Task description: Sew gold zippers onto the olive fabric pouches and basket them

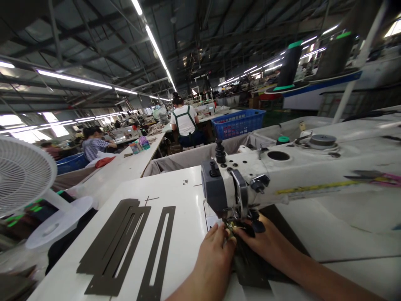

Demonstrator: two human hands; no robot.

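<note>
1. Under the grey-headed white sewing machine, our thin, flat, dark olive-brown panel sits with its near end poking out toward us.
2. Our left hand has its fingers bunched right beside the needle area; we can't tell if they're actually pinching anything. We'd keep those fingertips off to the side, tbh.
3. Our right hand reaches across the dark material, fingertips partly hidden by the machine head, so no clue on its grip. We'd use it to flatten and steer, no tugging, or the line could wander.
4. We'd square up the edge before running the machine, then go slow.
5. Over on our left, the slotted, dark olive-brown flat piece lies apart from the panel, so it shouldn't snag. Leave it there, we reckon.
</note>
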